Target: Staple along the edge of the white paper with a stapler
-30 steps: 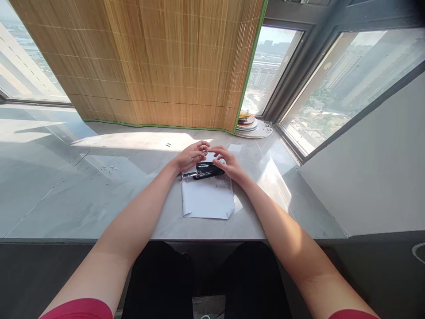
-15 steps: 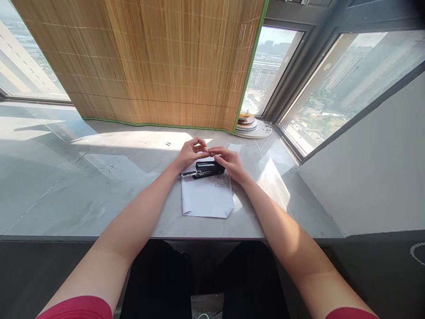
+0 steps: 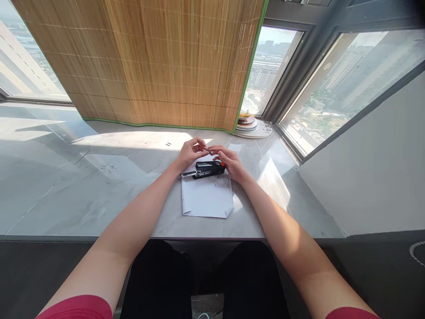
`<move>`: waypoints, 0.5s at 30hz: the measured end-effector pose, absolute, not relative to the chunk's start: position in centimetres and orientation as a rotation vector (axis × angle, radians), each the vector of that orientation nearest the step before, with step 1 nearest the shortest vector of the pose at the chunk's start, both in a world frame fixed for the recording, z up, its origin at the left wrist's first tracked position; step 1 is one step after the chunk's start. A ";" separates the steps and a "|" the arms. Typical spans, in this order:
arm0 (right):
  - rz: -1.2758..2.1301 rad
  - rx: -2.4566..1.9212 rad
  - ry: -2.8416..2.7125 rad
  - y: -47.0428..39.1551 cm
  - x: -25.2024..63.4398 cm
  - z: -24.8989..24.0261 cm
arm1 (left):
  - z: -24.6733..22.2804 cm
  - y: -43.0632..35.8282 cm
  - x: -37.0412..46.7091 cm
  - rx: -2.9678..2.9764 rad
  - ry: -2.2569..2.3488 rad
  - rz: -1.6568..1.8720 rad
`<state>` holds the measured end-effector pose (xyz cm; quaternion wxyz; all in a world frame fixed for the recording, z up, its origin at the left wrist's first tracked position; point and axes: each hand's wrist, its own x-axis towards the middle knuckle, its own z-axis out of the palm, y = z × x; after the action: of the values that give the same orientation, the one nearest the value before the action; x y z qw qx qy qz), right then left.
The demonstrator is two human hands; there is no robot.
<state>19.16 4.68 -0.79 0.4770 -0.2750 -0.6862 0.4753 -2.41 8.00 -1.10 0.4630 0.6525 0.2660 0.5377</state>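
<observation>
Above the far end of a stack of white paper [image 3: 206, 199], my left hand [image 3: 192, 151] and my right hand [image 3: 229, 160] meet at the fingertips. Both pinch a small grey piece [image 3: 210, 152] that looks like a strip of staples; the fingers partly hide it. Just below them a black stapler [image 3: 209, 169] lies on the paper, its metal staple channel sticking out to the left. An orange-red spot on the stapler's right end shows beside my right thumb.
Two short staple strips [image 3: 168, 143] lie on the grey marble sill, and loose staples [image 3: 109, 168] are scattered to the left. Stacked plates [image 3: 247, 125] stand by the window corner. A bamboo blind [image 3: 159, 66] hangs down to the back of the sill.
My right thumb and fingers have shifted slightly, uncovering the orange-red end of the stapler. The grey piece between the fingertips shows more clearly. The stapler and paper have stayed put.
</observation>
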 end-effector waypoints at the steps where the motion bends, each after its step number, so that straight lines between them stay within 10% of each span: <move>1: 1.165 -0.677 -1.673 4.7 19.1 -0.8 | -1.1 8.0 -2.4 1.609 0.658 1.332; 15: 1.195 -0.632 -1.637 4.8 19.0 -1.0 | -1.2 8.2 -2.1 1.717 0.715 1.386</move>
<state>18.98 4.81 -0.96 0.4875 -0.2597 -0.6734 0.4914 -2.07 8.18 -1.20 0.3995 0.6786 0.2827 0.5477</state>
